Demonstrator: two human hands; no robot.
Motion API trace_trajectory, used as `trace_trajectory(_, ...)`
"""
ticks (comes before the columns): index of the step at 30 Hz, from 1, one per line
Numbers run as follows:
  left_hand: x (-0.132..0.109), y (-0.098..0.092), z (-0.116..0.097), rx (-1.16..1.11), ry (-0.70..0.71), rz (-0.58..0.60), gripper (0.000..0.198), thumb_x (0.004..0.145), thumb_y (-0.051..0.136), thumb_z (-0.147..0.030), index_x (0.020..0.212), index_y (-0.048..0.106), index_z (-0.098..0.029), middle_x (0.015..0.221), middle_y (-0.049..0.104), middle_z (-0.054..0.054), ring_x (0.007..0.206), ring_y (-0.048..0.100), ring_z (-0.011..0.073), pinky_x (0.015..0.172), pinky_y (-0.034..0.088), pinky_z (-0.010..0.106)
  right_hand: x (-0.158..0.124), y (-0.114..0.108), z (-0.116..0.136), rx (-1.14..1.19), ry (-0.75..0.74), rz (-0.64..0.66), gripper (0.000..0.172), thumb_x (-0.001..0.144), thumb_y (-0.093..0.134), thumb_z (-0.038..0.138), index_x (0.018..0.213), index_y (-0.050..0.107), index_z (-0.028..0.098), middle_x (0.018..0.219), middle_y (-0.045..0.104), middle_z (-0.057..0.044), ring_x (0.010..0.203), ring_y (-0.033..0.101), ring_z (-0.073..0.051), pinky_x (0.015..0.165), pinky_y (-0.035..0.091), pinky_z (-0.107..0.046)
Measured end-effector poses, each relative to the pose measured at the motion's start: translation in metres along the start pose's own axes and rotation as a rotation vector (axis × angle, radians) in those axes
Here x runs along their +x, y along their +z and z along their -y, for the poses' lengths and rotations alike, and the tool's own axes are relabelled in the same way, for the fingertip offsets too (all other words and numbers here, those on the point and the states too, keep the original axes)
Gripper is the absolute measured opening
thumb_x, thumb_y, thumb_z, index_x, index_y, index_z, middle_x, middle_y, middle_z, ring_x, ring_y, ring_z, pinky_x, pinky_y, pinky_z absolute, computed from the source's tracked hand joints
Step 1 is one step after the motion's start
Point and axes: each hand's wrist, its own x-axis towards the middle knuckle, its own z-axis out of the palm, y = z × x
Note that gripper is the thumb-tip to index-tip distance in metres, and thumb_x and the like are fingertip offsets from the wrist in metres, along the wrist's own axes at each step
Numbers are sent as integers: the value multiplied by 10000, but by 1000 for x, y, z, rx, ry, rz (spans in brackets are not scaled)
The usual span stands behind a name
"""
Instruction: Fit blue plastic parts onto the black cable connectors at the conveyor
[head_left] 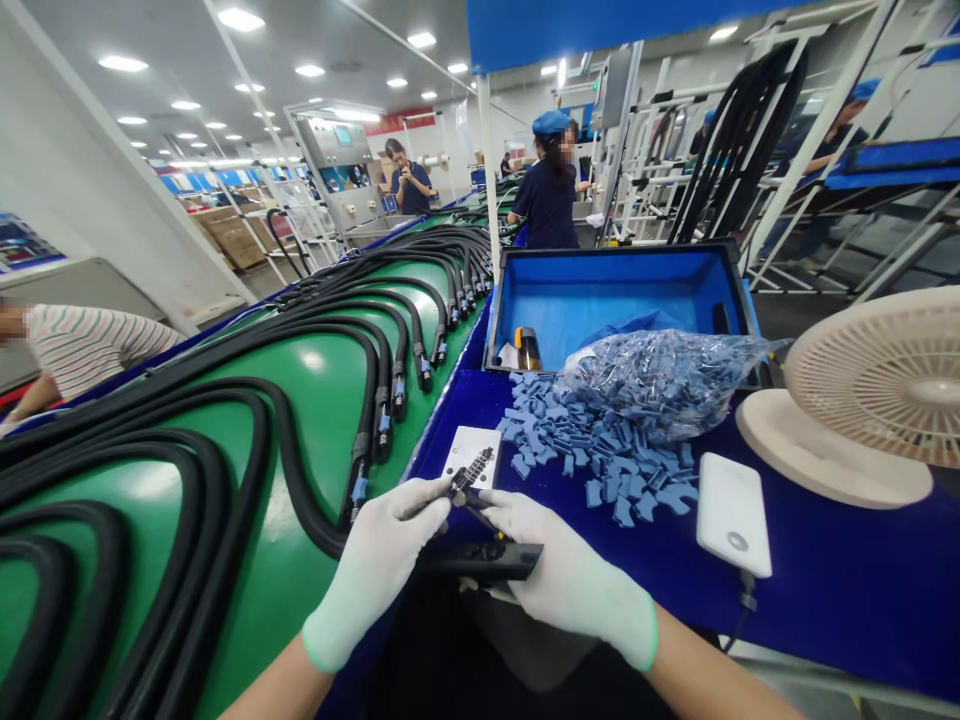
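My left hand (390, 550), in a white glove, pinches a small dark part (459, 497) between thumb and fingertips. My right hand (551, 555), gloved alike, has its fingers closed around a black tubular hose end (487, 562) with a slanted tip. Its thumb and forefinger also meet near the small part; their exact contact is hidden. Just beyond the fingertips, a white block (466, 445) lies on the blue table, with a row of small black ribbed pieces (480, 465) over it. Many blue plastic clips (600, 455) are heaped to the right of the block.
Black hoses (262, 430) lie curved on the green conveyor (315, 370) at left. A clear bag of clips (660, 375) leans by a blue bin (622, 290). At right are a white power bank (733, 515) and a fan (892, 380). Several people work beyond.
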Motion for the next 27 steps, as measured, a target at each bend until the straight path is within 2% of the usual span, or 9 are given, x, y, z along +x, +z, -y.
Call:
trace_trajectory(8,9,-3,-2,-35,-6,63,377,885,624,-424,1202,727,-248,1225,731,39,1142,671,284,1058,496,392,-4,8,-11,-143,125,-24,270,821,631,105,1065,692,204,1138,697,-93,1044,652,-251,962,522,-371)
trace_trajectory(12,21,2,-15,44,70,27,447,861,666,-428,1267,679,-241,1234,721,65,1112,679,285,1004,523,397,-2,8,-11,-171,148,-15,248,823,656,174,1069,661,204,1121,687,-101,1010,646,-256,919,524,-371)
trace_trajectory(17,34,8,-26,238,225,24,312,909,624,-431,1135,726,-242,1130,747,58,1047,692,279,955,520,379,-5,5,-10,-106,241,-39,249,798,690,209,1043,646,209,1031,697,-68,900,653,-238,821,521,-342)
trace_trajectory(21,40,4,-22,226,181,84,332,931,599,-459,1169,728,-267,1218,730,9,1135,665,274,998,487,348,-8,0,-14,-31,329,-57,340,820,676,230,1156,628,226,1009,715,-50,853,664,-228,758,494,-313)
trace_trajectory(25,41,5,-13,182,131,93,336,923,618,-458,1180,723,-269,1240,727,-18,1175,650,269,985,486,309,-3,4,-28,-142,353,2,200,800,708,268,979,644,208,951,720,-55,823,662,-219,698,439,-278)
trace_trajectory(27,40,7,-10,180,144,77,337,930,608,-473,1171,723,-268,1226,731,-21,1164,656,261,980,488,297,0,10,-37,-232,377,2,204,758,742,279,901,620,201,902,711,-47,769,646,-202,645,396,-264)
